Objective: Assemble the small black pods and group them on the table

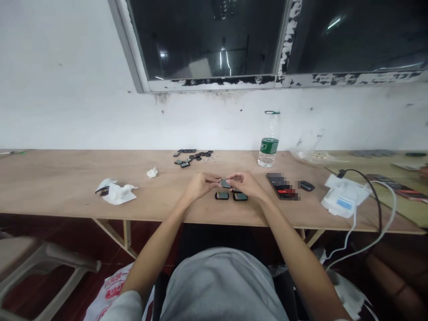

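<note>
Between my fingertips, just above the wooden table (pixel 160 205), is a small flat grey-green piece (pixel 226 183). My left hand (pixel 202 185) pinches its left edge, and my right hand (pixel 245 183) has its right side. Right below my hands lie two small black-framed pieces with grey-green faces, one on the left (pixel 221 195) and one on the right (pixel 240 196). Another dark part shows partly under my right fingers, too covered to make out. Farther back sits a loose group of similar small dark pieces (pixel 185 164), with tiny white bits (pixel 210 158) beside it.
A water bottle (pixel 267 151) stands near the wall. Right of my hands are a phone (pixel 281 186), a small black object (pixel 306 185) and a white box with cables (pixel 344 200). Crumpled tissues (pixel 120 193) lie left. The table's front edge runs under my forearms.
</note>
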`<state>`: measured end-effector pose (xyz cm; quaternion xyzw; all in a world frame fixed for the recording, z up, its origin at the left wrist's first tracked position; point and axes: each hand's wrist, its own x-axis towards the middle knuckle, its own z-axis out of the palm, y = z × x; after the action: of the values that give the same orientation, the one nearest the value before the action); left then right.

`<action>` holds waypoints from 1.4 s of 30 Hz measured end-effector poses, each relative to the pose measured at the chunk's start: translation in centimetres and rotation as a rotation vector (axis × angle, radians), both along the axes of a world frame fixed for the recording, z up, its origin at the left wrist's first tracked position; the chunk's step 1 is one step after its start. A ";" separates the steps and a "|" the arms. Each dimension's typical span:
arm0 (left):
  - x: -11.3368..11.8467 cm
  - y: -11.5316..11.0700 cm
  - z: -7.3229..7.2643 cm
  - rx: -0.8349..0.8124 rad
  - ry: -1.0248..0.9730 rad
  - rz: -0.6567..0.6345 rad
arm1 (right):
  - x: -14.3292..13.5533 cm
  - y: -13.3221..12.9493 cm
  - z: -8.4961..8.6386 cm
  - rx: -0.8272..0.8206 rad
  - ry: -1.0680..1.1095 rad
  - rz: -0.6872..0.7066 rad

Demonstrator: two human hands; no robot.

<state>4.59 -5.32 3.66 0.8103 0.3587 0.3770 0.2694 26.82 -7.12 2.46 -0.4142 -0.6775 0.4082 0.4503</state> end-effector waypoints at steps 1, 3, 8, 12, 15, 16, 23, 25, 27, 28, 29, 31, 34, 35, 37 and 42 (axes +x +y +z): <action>0.1 0.0 -0.1 -0.022 -0.025 0.006 | 0.0 0.0 0.0 0.008 -0.003 -0.002; 0.3 0.2 -0.5 -0.072 -0.100 0.019 | 0.1 0.0 0.1 0.023 -0.011 0.001; 0.7 1.1 -1.7 -0.256 -0.267 0.020 | 0.2 0.2 -0.2 0.028 -0.025 0.041; 0.6 1.6 -2.4 -0.342 -0.301 0.019 | -0.1 0.7 -0.8 0.074 -0.064 0.042; 0.4 2.0 -2.5 -0.297 -0.226 -0.006 | -0.5 1.3 -1.4 0.119 -0.126 -0.024; 0.2 2.2 -2.5 -0.256 -0.186 -0.009 | -0.6 1.4 -1.6 0.149 -0.160 -0.060; -2.8 4.3 -3.3 -0.011 0.232 0.257 | -1.2 2.6 -3.6 0.233 -0.456 -0.255; -3.6 5.0 -3.8 -0.045 0.348 0.297 | -1.4 2.6 -3.8 0.231 -0.526 -0.277; -4.0 5.5 -4.3 -0.075 0.418 0.323 | -1.6 2.5 -3.9 0.243 -0.606 -0.292; -4.1 5.7 -4.6 -0.085 0.438 0.336 | -1.7 2.4 -3.9 0.250 -0.652 -0.288; -4.1 5.8 -4.9 -0.093 0.454 0.346 | -1.8 2.3 -3.8 0.261 -0.700 -0.274; -4.1 6.0 -5.4 -0.099 0.466 0.363 | -1.8 2.0 -3.8 0.289 -0.778 -0.233; -4.1 6.3 -6.1 -0.090 0.430 0.387 | -1.8 2.1 -3.8 0.344 -0.791 -0.214; -4.1 6.4 -6.3 -0.083 0.413 0.390 | -1.8 2.4 -3.7 0.363 -0.780 -0.213; -4.3 6.6 -6.6 -0.076 0.393 0.389 | -1.7 3.4 -3.4 0.403 -0.770 -0.193; -4.6 6.8 -6.5 -0.063 0.343 0.377 | -1.5 7.4 -2.1 0.375 -0.868 -0.120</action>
<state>-0.05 1.46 -2.88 0.7725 0.5555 0.2661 0.1546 25.27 0.24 0.39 -0.4966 -0.8398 0.0415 0.2156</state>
